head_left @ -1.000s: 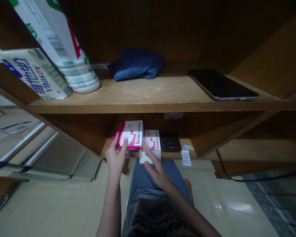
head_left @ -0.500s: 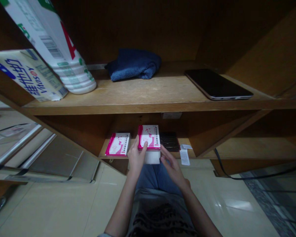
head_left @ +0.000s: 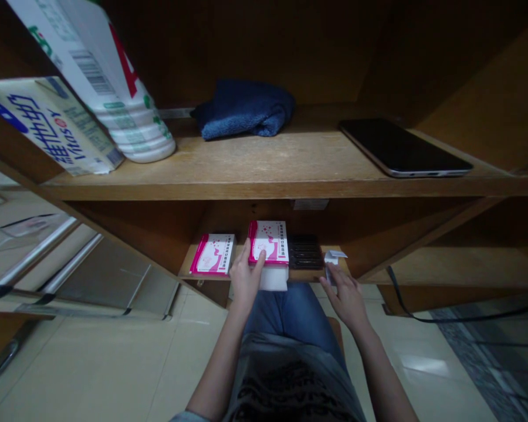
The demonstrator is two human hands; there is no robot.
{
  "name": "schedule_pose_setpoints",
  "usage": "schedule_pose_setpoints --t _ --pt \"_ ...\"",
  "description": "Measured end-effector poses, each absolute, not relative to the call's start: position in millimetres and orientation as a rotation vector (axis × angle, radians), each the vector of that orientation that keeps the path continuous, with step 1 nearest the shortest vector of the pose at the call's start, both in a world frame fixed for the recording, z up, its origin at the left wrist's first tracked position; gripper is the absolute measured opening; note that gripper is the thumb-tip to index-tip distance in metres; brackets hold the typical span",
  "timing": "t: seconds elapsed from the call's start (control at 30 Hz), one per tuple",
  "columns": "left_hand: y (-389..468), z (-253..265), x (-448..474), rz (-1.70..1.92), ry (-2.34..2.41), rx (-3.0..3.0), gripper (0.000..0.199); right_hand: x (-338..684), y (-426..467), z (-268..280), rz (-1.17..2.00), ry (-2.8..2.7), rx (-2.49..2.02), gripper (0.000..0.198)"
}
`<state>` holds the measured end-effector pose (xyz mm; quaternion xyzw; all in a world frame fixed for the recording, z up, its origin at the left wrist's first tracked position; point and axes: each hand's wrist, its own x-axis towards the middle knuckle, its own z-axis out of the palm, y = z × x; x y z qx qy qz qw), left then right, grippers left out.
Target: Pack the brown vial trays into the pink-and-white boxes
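My left hand [head_left: 247, 278] is closed on a pink and white box [head_left: 268, 241], thumb on its front face. The box's white end flap [head_left: 273, 278] hangs out toward me. Farther right, my right hand [head_left: 345, 293] reaches over a folded paper leaflet [head_left: 333, 258] at the shelf's front edge, fingers stretched out and touching or just above it. Between the held box and the leaflet lies a black tray with slots [head_left: 305, 252]; what is in it is too dark to tell. A second pink and white box [head_left: 213, 254] lies on the lower shelf, left of my left hand.
The upper shelf [head_left: 255, 190] carries a white bottle [head_left: 132, 126], a drink carton [head_left: 57, 129], a folded blue cloth [head_left: 246, 109] and a dark tablet or phone [head_left: 402, 149]. Metal rails [head_left: 48, 264] stand at the left. A black cable [head_left: 405, 308] hangs at the right.
My right hand has moved right, away from the box's open end to the leaflet. My left hand keeps its hold on the box. The view has shifted slightly.
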<state>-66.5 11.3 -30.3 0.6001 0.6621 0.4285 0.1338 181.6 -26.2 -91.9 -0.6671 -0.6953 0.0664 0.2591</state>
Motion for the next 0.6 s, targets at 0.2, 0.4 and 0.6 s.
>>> schedule_pose_setpoints --t 0.2,0.4,0.6 --pt "12 -33 -67 1.257 1.907 1.741 0.055 194 -1 -97 0.265 -1.96 -1.713 0.057" --pt "10 -24 -66 1.332 1.895 1.843 0.05 177 0 -65 0.319 -1.442 -1.545 0.042" --pt "-24 0 -23 1.414 1.302 1.931 0.013 99 -22 -14 0.981 -0.776 -0.918 0.038"
